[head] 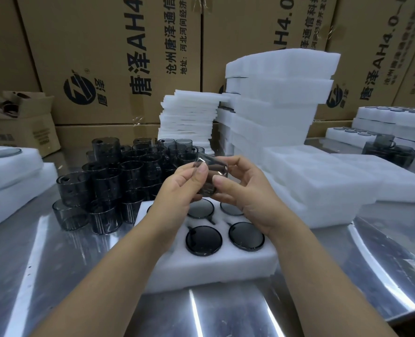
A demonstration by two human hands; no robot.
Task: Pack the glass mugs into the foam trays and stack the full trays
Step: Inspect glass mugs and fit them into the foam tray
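Note:
A smoky glass mug (211, 170) hangs tilted above the white foam tray (208, 268). My left hand (179, 188) grips its left side, thumb on top. My right hand (247, 193) holds its right side, thumb against the lower edge. Several tray pockets hold mugs set upside down, such as one at the front (203, 240); my arms hide the tray's left pockets. A crowd of loose grey mugs (109, 176), some stacked two high, stands left of my hands.
Empty foam trays (323, 181) lie to the right, with tall foam stacks (272, 105) behind. Filled trays sit at far left (4, 166) and far right (391, 122). Cardboard boxes (118, 59) wall the back. The steel table (55, 276) shines.

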